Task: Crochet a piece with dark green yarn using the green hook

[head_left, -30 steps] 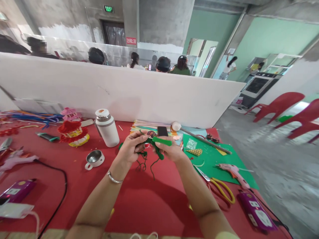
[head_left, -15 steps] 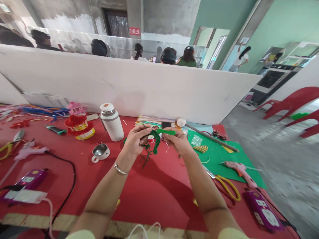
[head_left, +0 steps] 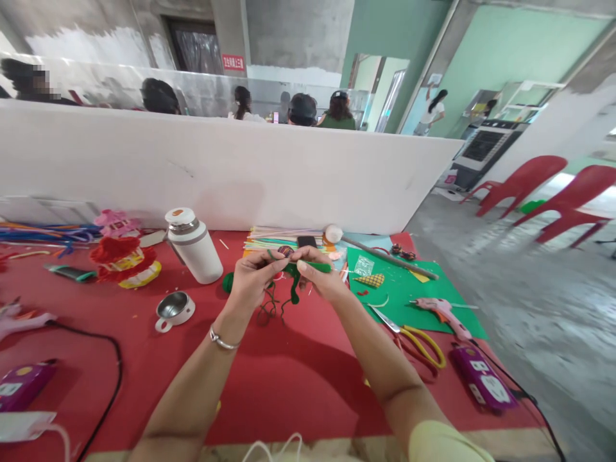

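Above the red table (head_left: 298, 378), left hand (head_left: 250, 282) and right hand (head_left: 321, 280) both pinch a green pipe cleaner (head_left: 308, 265), held mid-air, ends dangling. White flask (head_left: 193, 245) and steel cup (head_left: 174, 308) sit left; scissors (head_left: 414, 337) and glue gun (head_left: 440, 313) right.

The table (head_left: 289, 385) is covered in red, and the pipe cleaner (head_left: 308, 266) is bright green above dark green strands. The flask (head_left: 195, 247) is white, the scissors (head_left: 423, 343) have yellow handles, the glue gun (head_left: 440, 311) is pink, and the felt sheet (head_left: 428, 289) is green.
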The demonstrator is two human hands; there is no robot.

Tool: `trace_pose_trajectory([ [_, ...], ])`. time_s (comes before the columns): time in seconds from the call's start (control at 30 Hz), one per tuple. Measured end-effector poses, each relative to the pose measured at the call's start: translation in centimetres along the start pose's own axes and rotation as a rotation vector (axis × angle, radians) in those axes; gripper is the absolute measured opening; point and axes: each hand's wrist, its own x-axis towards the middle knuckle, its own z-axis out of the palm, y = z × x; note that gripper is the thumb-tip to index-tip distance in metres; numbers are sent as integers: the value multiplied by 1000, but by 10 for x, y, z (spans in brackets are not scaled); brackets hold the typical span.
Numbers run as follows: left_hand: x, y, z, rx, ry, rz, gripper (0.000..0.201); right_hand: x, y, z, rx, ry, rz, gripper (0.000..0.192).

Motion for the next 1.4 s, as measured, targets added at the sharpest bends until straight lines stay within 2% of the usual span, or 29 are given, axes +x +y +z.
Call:
trace_pose_trajectory([
  [0.1, 0, 0, -1, -6, -33, -6, 23, -1, 1, -1, 50, 29, 55, 41],
  [0.27, 1, -2, -5, 23, -8, 40, 22, 0, -3, 1, -20, 100, 123, 50],
  [0.43, 2, -3, -5, 39, -46, 68, 21, 3, -1, 5, 179, 121, 249, 53],
  [0.5, 1, -3, -4, 23, -36, 34, 23, 3, 0, 5, 166, 103, 214, 53],
  [0.6, 1, -3, -3, 9, -30, -15, 26, -1, -2, 5, -16, 78, 74, 53],
  [0.7, 1, -3, -3, 19, -66, -21, 30, -7, -8, 5, -192, 44, -28, 53],
  [0.8, 0, -2, -4, 8, -103, -8, 35, -10, -13, 5, -277, 53, -94, 50],
  [0.93, 0, 2, -6, -63, -174, -29, 42, -10, -14, 5, -254, 95, -111, 47],
  [1.03, 0, 3, -7, -54, -178, -42, 49, -10, -15, 5, -249, 74, -114, 47],
  [1.23, 3, 0, -9, -39, -120, -79, 37, -10, -10, 2, -310, -40, -75, 46],
  [1.33, 3, 2, -10, -39, -114, -63, 35, -10, -7, 1, -244, -25, 0, 47],
  [1.4, 3, 4, -10, -45, -121, -54, 36, -10, -7, 1, -259, 6, -16, 47],
])
